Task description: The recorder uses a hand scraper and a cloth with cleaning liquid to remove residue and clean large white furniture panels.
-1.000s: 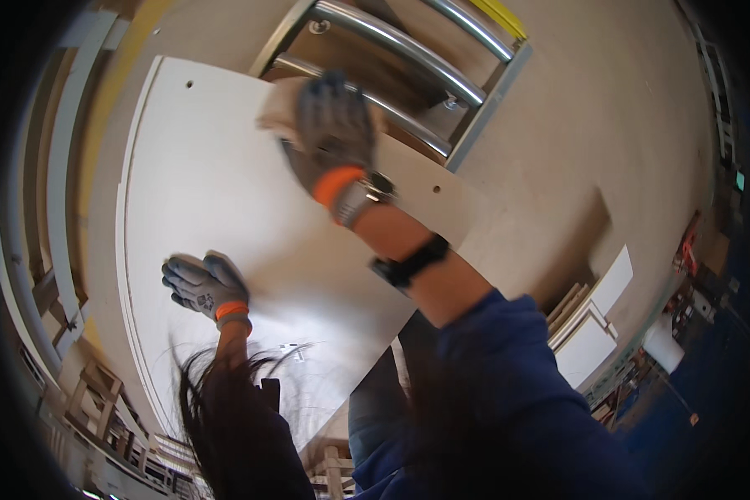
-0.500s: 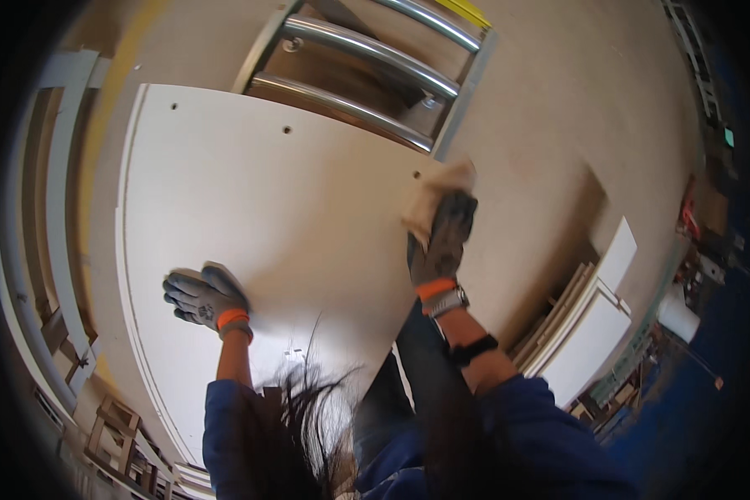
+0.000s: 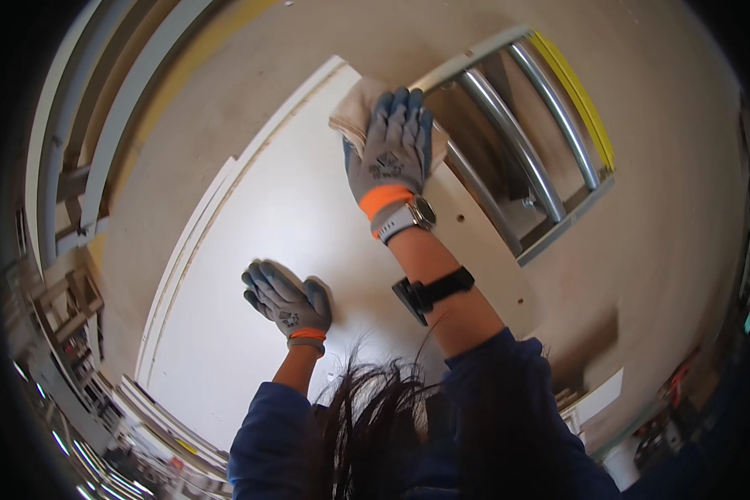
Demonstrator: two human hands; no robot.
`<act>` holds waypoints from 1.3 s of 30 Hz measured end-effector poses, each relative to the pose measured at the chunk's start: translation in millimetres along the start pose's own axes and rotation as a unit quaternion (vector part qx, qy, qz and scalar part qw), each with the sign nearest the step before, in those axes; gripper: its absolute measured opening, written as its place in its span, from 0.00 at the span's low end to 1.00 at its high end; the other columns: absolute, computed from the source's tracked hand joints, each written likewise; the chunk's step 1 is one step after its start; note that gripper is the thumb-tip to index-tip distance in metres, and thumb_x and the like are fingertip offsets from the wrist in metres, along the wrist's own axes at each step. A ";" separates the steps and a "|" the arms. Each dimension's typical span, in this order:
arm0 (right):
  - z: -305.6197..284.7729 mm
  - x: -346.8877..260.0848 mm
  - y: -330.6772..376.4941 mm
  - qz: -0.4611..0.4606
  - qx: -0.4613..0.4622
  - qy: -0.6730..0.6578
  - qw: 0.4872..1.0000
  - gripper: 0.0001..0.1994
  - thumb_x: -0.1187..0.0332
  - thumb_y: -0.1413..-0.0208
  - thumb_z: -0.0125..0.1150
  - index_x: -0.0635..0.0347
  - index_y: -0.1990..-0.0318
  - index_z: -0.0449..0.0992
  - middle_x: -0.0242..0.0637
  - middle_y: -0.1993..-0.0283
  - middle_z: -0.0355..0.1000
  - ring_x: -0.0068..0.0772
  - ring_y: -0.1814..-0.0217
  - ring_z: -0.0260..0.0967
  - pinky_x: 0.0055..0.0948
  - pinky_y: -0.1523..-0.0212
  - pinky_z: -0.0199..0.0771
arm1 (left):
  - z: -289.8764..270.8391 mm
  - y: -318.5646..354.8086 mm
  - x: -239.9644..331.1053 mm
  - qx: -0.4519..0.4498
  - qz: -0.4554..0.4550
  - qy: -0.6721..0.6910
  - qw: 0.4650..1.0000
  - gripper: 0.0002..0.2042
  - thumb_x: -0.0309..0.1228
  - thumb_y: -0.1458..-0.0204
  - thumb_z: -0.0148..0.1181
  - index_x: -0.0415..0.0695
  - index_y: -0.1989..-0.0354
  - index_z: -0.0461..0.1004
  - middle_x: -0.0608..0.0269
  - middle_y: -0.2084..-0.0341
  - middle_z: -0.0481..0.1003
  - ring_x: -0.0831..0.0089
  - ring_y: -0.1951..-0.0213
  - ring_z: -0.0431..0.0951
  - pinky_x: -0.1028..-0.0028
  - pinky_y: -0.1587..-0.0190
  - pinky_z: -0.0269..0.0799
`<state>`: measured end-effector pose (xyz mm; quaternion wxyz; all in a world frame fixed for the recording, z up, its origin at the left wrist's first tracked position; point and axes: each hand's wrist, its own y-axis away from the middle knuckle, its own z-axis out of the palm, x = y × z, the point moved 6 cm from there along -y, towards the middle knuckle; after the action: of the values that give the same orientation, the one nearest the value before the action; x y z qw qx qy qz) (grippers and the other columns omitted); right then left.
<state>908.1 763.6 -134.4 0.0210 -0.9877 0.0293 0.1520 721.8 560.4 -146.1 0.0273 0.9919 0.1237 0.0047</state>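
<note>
A large white panel (image 3: 233, 275) with small dark holes near its far edge lies before me. My left hand (image 3: 288, 302), in a grey and dark-blue work glove with an orange cuff, rests flat on its surface with the fingers stretched out, holding nothing. My right hand (image 3: 389, 148), gloved alike, presses a beige cloth (image 3: 356, 110) against the panel's far corner. Part of the cloth is hidden under the palm and fingers. On the right wrist is a watch (image 3: 419, 213), and higher up the forearm a black strap (image 3: 446, 288).
A roller conveyor section (image 3: 550, 179) with metal rollers and a yellow end strip adjoins the panel's far right edge. Long grey rails (image 3: 146, 92) stand at the left. Stacked panels lie low on the right, beside a white board (image 3: 598, 398).
My right hand has swept the cloth leftward along the far edge to the far corner. The view has turned to the right. My left hand still lies on the panel.
</note>
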 end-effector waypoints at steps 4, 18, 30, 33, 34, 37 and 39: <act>10.3 -14.0 -6.5 -0.058 -0.034 -0.040 0.997 0.38 0.51 0.44 0.50 0.67 0.33 0.49 0.56 0.29 0.46 0.52 0.24 0.35 0.46 0.26 0.30 | -7.0 1.5 -6.1 -0.010 -0.022 0.037 0.999 0.41 0.40 0.53 0.49 0.29 0.34 0.43 0.36 0.34 0.45 0.39 0.31 0.37 0.45 0.33 0.28; 15.4 -45.5 -62.8 -0.076 0.057 -0.019 0.995 0.29 0.53 0.40 0.48 0.66 0.38 0.60 0.52 0.35 0.56 0.46 0.31 0.52 0.40 0.30 0.47 | -10.0 -3.2 -4.3 0.016 -0.023 0.089 0.996 0.41 0.39 0.55 0.51 0.31 0.34 0.43 0.34 0.35 0.48 0.34 0.33 0.42 0.39 0.35 0.32; 56.0 -147.5 -6.7 -0.426 -0.063 0.037 0.902 0.34 0.52 0.49 0.54 0.62 0.38 0.60 0.47 0.35 0.56 0.45 0.27 0.45 0.41 0.29 0.41 | -12.7 -7.3 -3.0 0.003 -0.031 0.135 0.990 0.42 0.43 0.53 0.51 0.32 0.33 0.44 0.33 0.35 0.48 0.34 0.33 0.41 0.38 0.35 0.31; 66.3 -140.9 6.8 -0.457 -0.111 -0.031 0.882 0.37 0.52 0.51 0.54 0.63 0.36 0.56 0.48 0.33 0.54 0.43 0.26 0.43 0.39 0.29 0.42 | -6.7 -3.2 -6.5 -0.010 -0.039 0.151 0.988 0.42 0.43 0.53 0.52 0.33 0.33 0.44 0.33 0.35 0.48 0.34 0.33 0.41 0.38 0.35 0.31; 51.9 -137.2 -15.8 -0.431 -0.174 0.071 0.883 0.37 0.53 0.52 0.56 0.66 0.37 0.56 0.49 0.34 0.55 0.44 0.28 0.47 0.40 0.31 0.46 | -9.5 0.0 -13.0 -0.013 -0.047 0.147 0.988 0.42 0.43 0.53 0.52 0.33 0.33 0.44 0.33 0.35 0.48 0.34 0.33 0.41 0.38 0.35 0.31; 49.6 -44.8 -88.4 -0.367 -0.052 0.112 0.922 0.38 0.52 0.48 0.53 0.68 0.35 0.54 0.54 0.32 0.52 0.47 0.27 0.44 0.43 0.28 0.39 | -13.0 -5.1 -7.5 -0.017 -0.052 0.139 0.989 0.43 0.43 0.55 0.53 0.32 0.33 0.43 0.34 0.35 0.47 0.34 0.33 0.41 0.39 0.35 0.32; 29.7 -75.3 -84.7 -0.248 -0.124 0.103 0.955 0.36 0.52 0.45 0.49 0.67 0.34 0.53 0.53 0.30 0.50 0.47 0.26 0.42 0.46 0.27 0.36 | -13.1 -2.7 -13.8 -0.037 -0.055 0.143 0.987 0.44 0.43 0.56 0.54 0.32 0.33 0.43 0.34 0.35 0.47 0.34 0.33 0.40 0.39 0.35 0.32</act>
<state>833.0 853.5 -137.3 -0.0675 -0.9691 -0.2335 0.0423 707.6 560.3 -133.2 0.0464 0.9711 0.1800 0.1499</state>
